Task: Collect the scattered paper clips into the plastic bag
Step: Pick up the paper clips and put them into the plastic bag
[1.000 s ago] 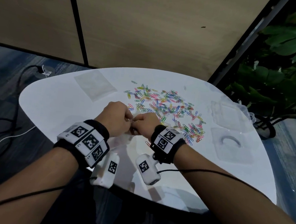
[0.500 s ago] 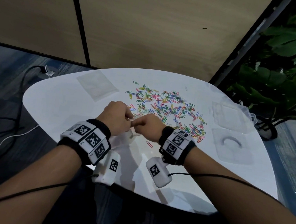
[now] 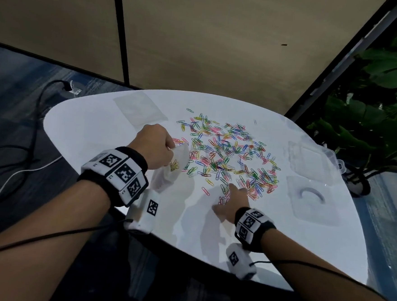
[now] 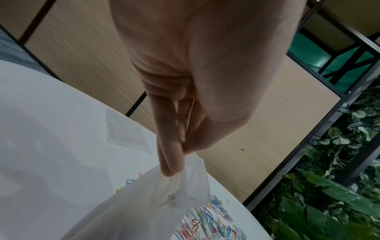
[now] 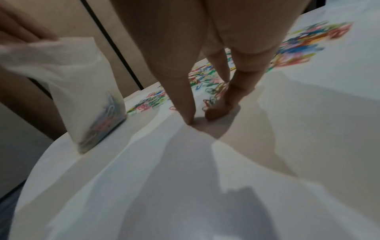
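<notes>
Several coloured paper clips [image 3: 227,157] lie scattered across the middle of the white table [image 3: 88,128]. My left hand [image 3: 167,148] pinches the top edge of a clear plastic bag [image 3: 175,165], which stands on the table at the pile's left edge. The left wrist view shows my fingers [image 4: 170,155] gripping the bag [image 4: 154,203] at its mouth. A few clips show through the bag [image 5: 86,97] near its bottom. My right hand [image 3: 223,196] is spread on the table at the pile's near edge, its fingertips [image 5: 218,112] touching clips [image 5: 211,91].
A second flat plastic bag [image 3: 139,108] lies at the back left of the table. Two clear plastic trays [image 3: 309,158] [image 3: 311,200] sit at the right. A leafy plant [image 3: 372,103] stands beyond the right edge. Cables [image 3: 29,138] run over the floor at left.
My right hand has left the bag's mouth and moved right to the near edge of the pile. My left hand has shifted forward with the bag.
</notes>
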Available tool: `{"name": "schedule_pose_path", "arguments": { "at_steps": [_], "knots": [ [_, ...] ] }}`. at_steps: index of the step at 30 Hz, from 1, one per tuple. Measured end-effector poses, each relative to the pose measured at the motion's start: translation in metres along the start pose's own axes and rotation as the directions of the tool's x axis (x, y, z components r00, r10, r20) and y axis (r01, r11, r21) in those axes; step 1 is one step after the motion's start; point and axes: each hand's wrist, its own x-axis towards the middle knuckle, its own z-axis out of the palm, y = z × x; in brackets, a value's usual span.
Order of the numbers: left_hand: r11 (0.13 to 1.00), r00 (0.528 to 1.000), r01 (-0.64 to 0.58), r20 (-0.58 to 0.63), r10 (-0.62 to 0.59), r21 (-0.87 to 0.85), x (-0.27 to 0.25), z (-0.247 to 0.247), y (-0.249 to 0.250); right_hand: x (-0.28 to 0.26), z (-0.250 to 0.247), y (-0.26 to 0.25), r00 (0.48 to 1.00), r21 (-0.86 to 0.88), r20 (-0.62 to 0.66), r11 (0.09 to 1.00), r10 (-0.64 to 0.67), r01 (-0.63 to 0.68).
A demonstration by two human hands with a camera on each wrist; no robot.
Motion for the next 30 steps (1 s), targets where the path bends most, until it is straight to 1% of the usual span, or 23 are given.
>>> {"name": "schedule_pose_path", "arguments": {
  "at_steps": [2, 5, 6, 8, 10, 12, 14, 15, 16, 18, 20, 21, 23, 24, 25, 26, 27, 28, 29, 30],
  "knots": [
    [1.0, 1.0, 0.0, -0.002, 0.0, -0.006, 0.0, -0.002, -0.002, 0.015, 0.007, -0.016, 0.997, 0.055, -0.069, 0.998, -0.031, 0.035],
    [1.0, 1.0, -0.016, 0.005, 0.016, -0.007, 0.001, -0.002, -0.001, 0.04, 0.005, -0.033, 0.982, 0.096, -0.168, 0.99, -0.088, 0.105],
    [1.0, 1.0, -0.019, 0.008, 0.019, -0.008, 0.002, -0.001, 0.0, 0.048, 0.004, -0.037, 0.968, 0.091, -0.219, 0.986, -0.119, 0.142],
    [1.0, 1.0, -0.017, 0.014, 0.017, -0.015, 0.004, 0.0, -0.001, 0.063, 0.0, -0.041, 0.94, -0.011, -0.282, 0.98, -0.192, 0.197],
    [1.0, 1.0, -0.014, 0.023, 0.014, -0.022, 0.007, 0.001, -0.001, 0.074, -0.001, -0.041, 0.929, -0.182, -0.256, 0.957, -0.267, 0.225],
    [1.0, 0.999, -0.012, 0.03, 0.013, -0.025, 0.008, 0.003, -0.001, 0.082, -0.001, -0.044, 0.912, -0.314, -0.206, 0.907, -0.354, 0.28],
    [1.0, 0.999, -0.014, 0.033, 0.015, -0.021, 0.008, 0.004, -0.001, 0.087, 0.0, -0.045, 0.869, -0.361, -0.218, 0.864, -0.444, 0.351],
    [1.0, 0.999, -0.014, 0.033, 0.015, -0.02, 0.008, 0.004, -0.001, 0.088, 0.0, -0.046, 0.857, -0.374, -0.23, 0.855, -0.461, 0.36],
    [1.0, 0.999, -0.014, 0.032, 0.014, -0.019, 0.008, 0.004, -0.001, 0.087, -0.002, -0.046, 0.858, -0.387, -0.23, 0.852, -0.46, 0.353],
    [1.0, 0.999, -0.015, 0.034, 0.015, -0.011, 0.007, 0.004, -0.001, 0.085, -0.011, -0.045, 0.883, -0.371, -0.21, 0.87, -0.421, 0.326],
    [1.0, 0.999, -0.016, 0.036, 0.016, -0.004, 0.007, 0.005, 0.0, 0.082, -0.022, -0.043, 0.896, -0.278, -0.229, 0.908, -0.381, 0.315],
    [1.0, 0.999, -0.015, 0.036, 0.016, -0.003, 0.006, 0.005, 0.0, 0.08, -0.028, -0.041, 0.9, -0.2, -0.254, 0.93, -0.354, 0.309],
    [1.0, 0.999, -0.012, 0.037, 0.012, -0.005, 0.006, 0.006, 0.001, 0.075, -0.041, -0.039, 0.911, 0.01, -0.302, 0.954, -0.282, 0.299],
    [1.0, 0.999, -0.011, 0.037, 0.011, -0.005, 0.006, 0.007, 0.002, 0.071, -0.048, -0.038, 0.925, 0.157, -0.302, 0.945, -0.232, 0.288],
    [1.0, 0.999, -0.009, 0.037, 0.009, -0.005, 0.007, 0.007, 0.002, 0.067, -0.054, -0.039, 0.945, 0.343, -0.27, 0.898, -0.186, 0.275],
    [1.0, 0.999, -0.006, 0.036, 0.006, -0.004, 0.007, 0.008, 0.003, 0.058, -0.059, -0.043, 0.965, 0.542, -0.208, 0.803, -0.158, 0.248],
    [1.0, 0.999, -0.003, 0.036, 0.003, -0.003, 0.007, 0.009, 0.004, 0.05, -0.064, -0.048, 0.978, 0.71, -0.135, 0.673, -0.161, 0.209],
    [1.0, 0.999, -0.001, 0.035, 0.001, -0.002, 0.007, 0.01, 0.004, 0.041, -0.068, -0.054, 0.979, 0.831, -0.066, 0.532, -0.193, 0.161],
    [1.0, 0.999, 0.001, 0.035, -0.001, -0.001, 0.007, 0.011, 0.005, 0.031, -0.071, -0.061, 0.969, 0.904, -0.005, 0.413, -0.247, 0.11],
    [1.0, 0.999, 0.002, 0.035, -0.002, 0.0, 0.008, 0.012, 0.005, 0.021, -0.072, -0.069, 0.949, 0.942, 0.047, 0.329, -0.311, 0.061]
  ]
}}
